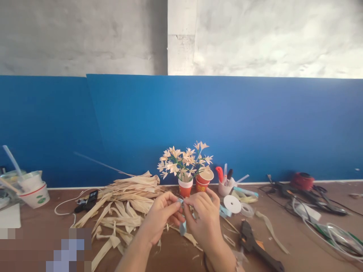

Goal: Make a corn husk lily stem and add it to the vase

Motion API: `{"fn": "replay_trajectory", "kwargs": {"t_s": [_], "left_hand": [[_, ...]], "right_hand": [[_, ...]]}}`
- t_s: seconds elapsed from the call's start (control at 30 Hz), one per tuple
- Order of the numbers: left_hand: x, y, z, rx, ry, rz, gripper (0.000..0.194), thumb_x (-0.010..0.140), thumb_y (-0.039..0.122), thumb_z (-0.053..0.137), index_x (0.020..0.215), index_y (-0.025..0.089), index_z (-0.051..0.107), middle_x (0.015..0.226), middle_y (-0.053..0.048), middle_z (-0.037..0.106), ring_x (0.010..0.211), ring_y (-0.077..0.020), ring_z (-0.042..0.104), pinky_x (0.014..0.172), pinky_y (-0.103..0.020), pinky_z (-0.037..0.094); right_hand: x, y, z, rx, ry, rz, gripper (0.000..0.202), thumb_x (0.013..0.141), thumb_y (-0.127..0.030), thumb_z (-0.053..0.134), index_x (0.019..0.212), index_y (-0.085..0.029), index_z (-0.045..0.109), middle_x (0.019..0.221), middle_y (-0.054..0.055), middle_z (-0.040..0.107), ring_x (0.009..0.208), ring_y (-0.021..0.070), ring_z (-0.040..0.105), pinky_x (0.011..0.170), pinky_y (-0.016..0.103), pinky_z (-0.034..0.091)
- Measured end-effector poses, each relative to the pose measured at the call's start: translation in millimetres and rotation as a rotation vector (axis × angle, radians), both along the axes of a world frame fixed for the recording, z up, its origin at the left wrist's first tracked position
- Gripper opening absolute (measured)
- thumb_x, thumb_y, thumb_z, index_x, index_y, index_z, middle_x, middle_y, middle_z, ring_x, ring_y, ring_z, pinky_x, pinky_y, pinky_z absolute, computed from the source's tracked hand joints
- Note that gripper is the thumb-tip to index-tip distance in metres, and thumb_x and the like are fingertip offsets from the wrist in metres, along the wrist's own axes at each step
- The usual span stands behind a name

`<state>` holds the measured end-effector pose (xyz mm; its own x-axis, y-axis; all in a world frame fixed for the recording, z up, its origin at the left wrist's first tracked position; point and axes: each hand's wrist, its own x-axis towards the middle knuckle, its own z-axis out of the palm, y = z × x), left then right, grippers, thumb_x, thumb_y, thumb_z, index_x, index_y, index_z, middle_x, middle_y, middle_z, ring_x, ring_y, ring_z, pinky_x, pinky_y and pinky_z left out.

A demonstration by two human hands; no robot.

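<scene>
At the frame's lower centre, the left hand [162, 214] and right hand [203, 216] pinch a thin light-blue ribbon-like strip [183, 227], fingertips nearly meeting, where light, even tension probably works best.

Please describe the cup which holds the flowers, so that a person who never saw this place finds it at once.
Find the blue panel behind the brown table. Near its foot, beyond the left hand and right hand, stands an orange cup with pale, star-shaped flowers above it. Its white, ringed top sets it apart from the second cup at its right, which shows yellow marks.
</scene>
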<state>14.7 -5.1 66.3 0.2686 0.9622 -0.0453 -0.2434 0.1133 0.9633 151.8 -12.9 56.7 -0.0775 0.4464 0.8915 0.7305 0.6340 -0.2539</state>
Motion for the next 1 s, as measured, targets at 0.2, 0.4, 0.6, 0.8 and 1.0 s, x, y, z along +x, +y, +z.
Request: {"fn": "replay_trajectory", "kwargs": {"t_s": [0.2,0.4,0.6,0.8,1.0], "left_hand": [[1,-1,1.6,-0.048,0.003,0.001,0.03,0.064,0.037,0.072,0.069,0.014,0.053,0.057,0.002,0.06,0.043,-0.0074,0.057,0.041,-0.015,0.039],[2,-3,4.3,0.021,0.066,0.023,0.032,0.062,0.039,0.072,0.065,0.014,0.053,0.054,0.003,0.059,0.042,-0.0086,0.057,0.042,-0.018,0.042],[-5,2,4.7,0.14,0.13,0.023,0.03,0.064,0.038,0.071,0.068,0.015,0.054,0.052,0.004,0.058,0.044,-0.0107,0.058,0.044,-0.021,0.046],[-14,4,3.0,0.203,0.173,0.016,0.028,0.063,0.037,0.073,0.069,0.015,0.058,0.048,0.002,0.06,0.046,-0.0125,0.059,0.046,-0.022,0.047],[-16,2,0.4,0.166,0.111,-0.11,0.031,0.062,0.04,0.075,0.07,0.013,0.062,0.049,-0.002,0.065,0.042,-0.0118,0.058,0.044,-0.021,0.047]], "right_hand": [[-3,-1,-0.8,-0.004,0.008,-0.023,0.013,0.079,-0.013,0.053,0.07,-0.021,0.059,0.061,-0.003,0.061,0.063,0.0138,0.056,0.092,0.041,0.028],[-5,-6,0.7,-0.026,0.059,-0.027,0.014,0.079,-0.014,0.054,0.069,-0.022,0.059,0.062,-0.003,0.062,0.063,0.0135,0.056,0.093,0.041,0.027],[-4,-5,-3.0,-0.118,0.127,0.083,0.012,0.08,-0.016,0.055,0.071,-0.022,0.06,0.065,-0.002,0.064,0.065,0.0138,0.057,0.092,0.042,0.028],[3,-1,3.5,-0.762,0.497,0.382,0.016,0.069,-0.031,0.066,0.061,-0.017,0.062,0.064,0.002,0.063,0.063,0.0172,0.056,0.064,0.031,0.04],[8,1,6.0,-1.306,0.86,0.944,0.024,0.057,-0.034,0.076,0.058,-0.014,0.062,0.058,0.002,0.063,0.058,0.0133,0.055,0.06,0.026,0.039]]}}
